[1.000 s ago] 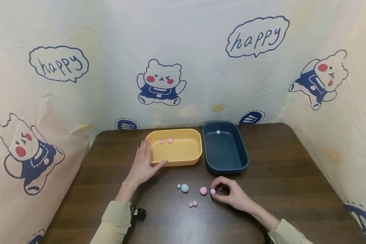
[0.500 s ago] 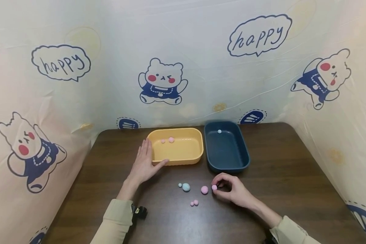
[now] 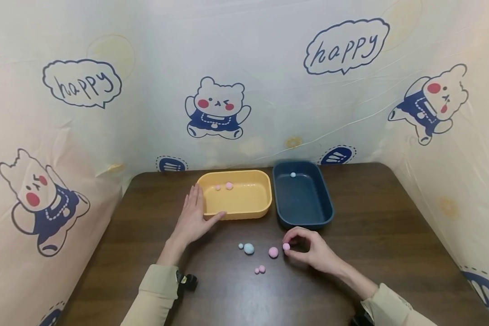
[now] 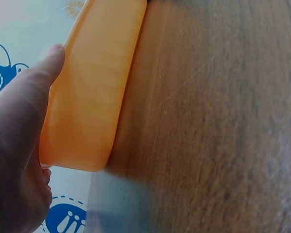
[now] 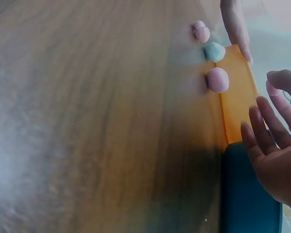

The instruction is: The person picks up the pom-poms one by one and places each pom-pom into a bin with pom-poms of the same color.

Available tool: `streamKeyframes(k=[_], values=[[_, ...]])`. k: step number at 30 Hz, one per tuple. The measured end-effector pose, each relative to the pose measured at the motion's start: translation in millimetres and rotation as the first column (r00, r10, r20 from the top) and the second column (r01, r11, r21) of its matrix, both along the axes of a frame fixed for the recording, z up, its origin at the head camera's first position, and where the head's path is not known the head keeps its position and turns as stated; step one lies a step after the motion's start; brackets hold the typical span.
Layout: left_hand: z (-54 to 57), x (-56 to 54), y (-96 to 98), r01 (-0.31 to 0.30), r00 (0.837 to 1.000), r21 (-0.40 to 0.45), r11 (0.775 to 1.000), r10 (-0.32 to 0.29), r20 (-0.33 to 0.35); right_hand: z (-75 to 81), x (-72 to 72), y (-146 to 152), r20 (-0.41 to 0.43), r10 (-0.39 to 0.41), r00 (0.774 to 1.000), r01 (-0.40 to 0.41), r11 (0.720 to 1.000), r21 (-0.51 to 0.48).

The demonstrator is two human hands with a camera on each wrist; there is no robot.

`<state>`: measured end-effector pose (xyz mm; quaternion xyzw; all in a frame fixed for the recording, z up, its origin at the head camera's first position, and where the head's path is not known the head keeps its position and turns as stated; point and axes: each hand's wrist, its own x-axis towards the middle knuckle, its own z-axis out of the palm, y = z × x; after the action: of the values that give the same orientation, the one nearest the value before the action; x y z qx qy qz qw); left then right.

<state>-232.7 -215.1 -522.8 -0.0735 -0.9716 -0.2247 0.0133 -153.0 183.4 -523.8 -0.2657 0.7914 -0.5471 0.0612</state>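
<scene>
My left hand (image 3: 192, 221) lies with straight fingers along the left end of a yellow tray (image 3: 262, 209), its thumb on the near rim. In the left wrist view the thumb (image 4: 51, 63) touches the rim of this tray (image 4: 89, 97). My right hand (image 3: 315, 252) pinches a small pink ball (image 3: 286, 246) between thumb and forefinger, in front of a dark blue tray (image 3: 305, 222). Just left of it sits a larger pink ball (image 3: 273, 252). The right wrist view shows my right hand (image 5: 279, 145) with the other fingers spread; the pinched ball is not visible there.
Two light blue balls (image 3: 249, 249) sit side by side on the brown table (image 3: 228, 294). Nearer are two small pink balls (image 3: 262, 269). Two pink balls (image 3: 229, 185) lie in the yellow tray, one pale blue ball (image 3: 293, 174) in the blue tray. A printed curtain (image 3: 269, 90) surrounds the table.
My right hand has moved slightly up and away from me with the pinched pink ball. The left hand stays at the yellow tray. The head view has shifted a little.
</scene>
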Motion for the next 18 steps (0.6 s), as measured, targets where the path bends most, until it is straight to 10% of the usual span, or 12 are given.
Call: streamKeyframes(k=[18], values=[[1.0,1.3,-0.4,0.000,1.000,0.009,1.000,0.000,-0.004,25.4,-11.2,-1.6,-0.017,-0.022,1.000,0.022,1.000,-0.001]])
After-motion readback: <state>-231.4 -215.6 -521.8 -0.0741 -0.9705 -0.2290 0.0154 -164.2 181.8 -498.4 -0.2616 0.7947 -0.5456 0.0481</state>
